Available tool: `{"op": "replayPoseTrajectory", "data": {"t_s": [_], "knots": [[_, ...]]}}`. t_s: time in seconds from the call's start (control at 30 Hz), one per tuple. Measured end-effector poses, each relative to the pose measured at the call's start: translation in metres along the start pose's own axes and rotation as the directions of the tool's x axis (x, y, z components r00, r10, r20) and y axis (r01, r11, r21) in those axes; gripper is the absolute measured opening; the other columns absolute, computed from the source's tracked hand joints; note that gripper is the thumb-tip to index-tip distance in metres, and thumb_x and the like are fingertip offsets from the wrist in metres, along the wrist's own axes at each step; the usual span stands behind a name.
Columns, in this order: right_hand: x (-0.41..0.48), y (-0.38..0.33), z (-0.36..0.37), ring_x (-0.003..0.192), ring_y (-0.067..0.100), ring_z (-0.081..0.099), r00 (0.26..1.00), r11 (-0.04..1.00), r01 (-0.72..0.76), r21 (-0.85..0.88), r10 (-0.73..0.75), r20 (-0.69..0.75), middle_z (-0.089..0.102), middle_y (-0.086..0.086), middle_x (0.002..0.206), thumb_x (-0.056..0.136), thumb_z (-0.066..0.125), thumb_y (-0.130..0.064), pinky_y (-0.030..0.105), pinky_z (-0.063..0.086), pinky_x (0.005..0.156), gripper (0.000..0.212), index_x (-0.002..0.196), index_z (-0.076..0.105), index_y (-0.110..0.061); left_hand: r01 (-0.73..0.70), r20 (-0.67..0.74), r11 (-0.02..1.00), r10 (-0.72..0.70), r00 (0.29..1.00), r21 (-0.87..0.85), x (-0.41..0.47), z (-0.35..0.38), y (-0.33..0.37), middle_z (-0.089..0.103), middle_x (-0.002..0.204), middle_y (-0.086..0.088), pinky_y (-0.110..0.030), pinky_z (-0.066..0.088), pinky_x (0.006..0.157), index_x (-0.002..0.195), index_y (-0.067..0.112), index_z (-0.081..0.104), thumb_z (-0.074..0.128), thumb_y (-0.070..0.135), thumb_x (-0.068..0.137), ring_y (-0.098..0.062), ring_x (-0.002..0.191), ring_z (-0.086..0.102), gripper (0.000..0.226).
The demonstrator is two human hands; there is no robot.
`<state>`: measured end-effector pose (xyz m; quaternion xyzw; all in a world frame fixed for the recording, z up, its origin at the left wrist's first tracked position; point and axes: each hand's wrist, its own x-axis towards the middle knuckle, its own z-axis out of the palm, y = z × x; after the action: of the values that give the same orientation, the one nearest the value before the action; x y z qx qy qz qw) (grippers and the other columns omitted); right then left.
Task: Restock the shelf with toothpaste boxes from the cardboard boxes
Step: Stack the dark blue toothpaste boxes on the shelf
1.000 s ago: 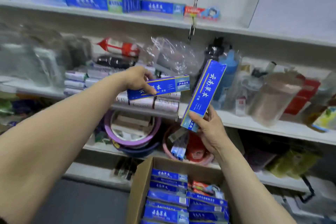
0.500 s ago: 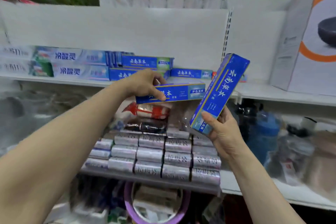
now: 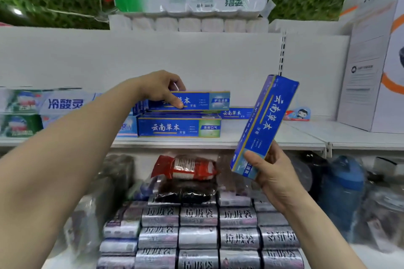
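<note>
A flat toothpaste box is gripped at its left end by the curled left hand, level over a stacked box on the white shelf. A tilted toothpaste box is gripped by its lower end in the right hand, before the shelf.

L hand, R hand: prob. curled

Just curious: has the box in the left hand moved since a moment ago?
Yes: the box in the left hand rose from below the shelved stack to its top.
</note>
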<state>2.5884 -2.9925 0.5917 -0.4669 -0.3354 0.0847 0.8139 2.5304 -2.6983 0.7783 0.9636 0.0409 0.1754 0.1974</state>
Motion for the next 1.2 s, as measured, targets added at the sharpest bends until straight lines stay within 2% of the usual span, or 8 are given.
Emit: {"op": "replayPoseTrajectory", "data": {"t_s": [0.07, 0.13, 0.47, 0.6, 0.83, 0.97, 1.07, 1.2], "knots": [[0.004, 0.002, 0.002, 0.101, 0.030, 0.070, 1.000, 1.000, 0.015, -0.020, -0.015, -0.001, 0.070, 0.013, 0.118, 0.056, 0.095, -0.029, 0.039, 0.061, 0.073, 0.080, 0.125, 0.059, -0.014, 0.005, 0.020, 0.995, -0.007, 1.000, 0.099, 0.012, 0.003, -0.008, 0.066, 0.104, 0.001, -0.031, 0.050, 0.080, 0.107, 0.022, 0.063, 0.088, 0.028, 0.068, -0.019, 0.089, 0.063, 0.046], [0.006, 0.003, 0.005, 0.099, 0.028, 0.071, 1.000, 0.999, 0.022, -0.026, -0.022, -0.004, 0.071, 0.012, 0.116, 0.044, 0.099, -0.038, 0.040, 0.061, 0.074, 0.092, 0.124, 0.060, -0.015, 0.006, 0.021, 0.991, -0.009, 1.000, 0.130, 0.021, 0.009, -0.016, 0.061, 0.103, 0.001, -0.028, 0.044, 0.076, 0.108, 0.025, 0.061, 0.087, 0.030, 0.069, -0.017, 0.086, 0.059, 0.046], [0.008, -0.001, 0.019, 0.094, 0.026, 0.073, 0.999, 0.998, 0.042, -0.048, -0.043, -0.024, 0.072, 0.014, 0.112, 0.044, 0.099, -0.035, 0.036, 0.060, 0.071, 0.093, 0.124, 0.058, -0.011, 0.035, -0.046, 0.973, -0.026, 0.999, 0.228, 0.048, 0.019, -0.029, 0.057, 0.105, 0.001, -0.033, 0.043, 0.079, 0.105, 0.018, 0.055, 0.090, 0.035, 0.063, -0.021, 0.097, 0.053, 0.057], [0.006, -0.005, 0.023, 0.089, 0.024, 0.073, 0.998, 0.997, 0.041, -0.067, -0.043, -0.036, 0.074, 0.012, 0.107, 0.052, 0.093, -0.024, 0.035, 0.061, 0.069, 0.075, 0.119, 0.060, -0.012, 0.079, -0.067, 0.946, -0.061, 0.996, 0.314, 0.051, 0.020, -0.027, 0.058, 0.110, -0.003, -0.037, 0.047, 0.087, 0.106, 0.016, 0.054, 0.088, 0.037, 0.066, -0.025, 0.104, 0.054, 0.056], [0.006, -0.008, 0.031, 0.094, 0.024, 0.073, 0.998, 0.994, 0.022, -0.104, -0.028, -0.057, 0.073, 0.012, 0.112, 0.042, 0.099, -0.040, 0.035, 0.060, 0.071, 0.094, 0.123, 0.060, -0.013, 0.130, -0.157, 0.923, -0.077, 0.985, 0.363, 0.051, 0.026, -0.023, 0.052, 0.125, -0.011, -0.043, 0.046, 0.095, 0.125, 0.013, 0.050, 0.086, 0.042, 0.068, -0.030, 0.115, 0.049, 0.073], [0.010, -0.012, 0.036, 0.099, 0.028, 0.072, 0.997, 0.992, 0.019, -0.121, -0.028, -0.072, 0.072, 0.014, 0.116, 0.050, 0.097, -0.036, 0.039, 0.061, 0.077, 0.091, 0.127, 0.055, -0.009, -0.002, -0.243, 0.976, 0.056, 0.968, 0.216, 0.041, 0.011, -0.006, 0.049, 0.136, -0.011, -0.040, 0.041, 0.102, 0.135, 0.014, 0.046, 0.082, 0.050, 0.069, -0.029, 0.124, 0.047, 0.083], [0.021, -0.021, 0.040, 0.099, 0.030, 0.071, 0.996, 0.983, 0.033, -0.178, -0.047, -0.077, 0.073, 0.015, 0.113, 0.068, 0.083, -0.016, 0.045, 0.058, 0.085, 0.066, 0.126, 0.053, -0.007, -0.188, -0.366, 0.980, 0.198, 0.909, 0.062, 0.019, -0.007, 0.021, 0.055, 0.134, -0.007, -0.033, 0.039, 0.102, 0.135, 0.013, 0.050, 0.074, 0.051, 0.079, -0.021, 0.122, 0.052, 0.072], [0.050, -0.049, 0.041, 0.093, 0.026, 0.074, 0.998, 0.909, 0.025, -0.415, -0.046, -0.040, 0.076, 0.009, 0.104, 0.076, 0.079, -0.008, 0.042, 0.060, 0.084, 0.048, 0.121, 0.061, -0.010, -0.373, -0.504, 0.925, 0.289, 0.814, -0.072, -0.007, -0.035, 0.052, 0.060, 0.124, 0.005, -0.032, 0.043, 0.104, 0.128, 0.021, 0.055, 0.064, 0.060, 0.083, -0.009, 0.116, 0.055, 0.060]]}}
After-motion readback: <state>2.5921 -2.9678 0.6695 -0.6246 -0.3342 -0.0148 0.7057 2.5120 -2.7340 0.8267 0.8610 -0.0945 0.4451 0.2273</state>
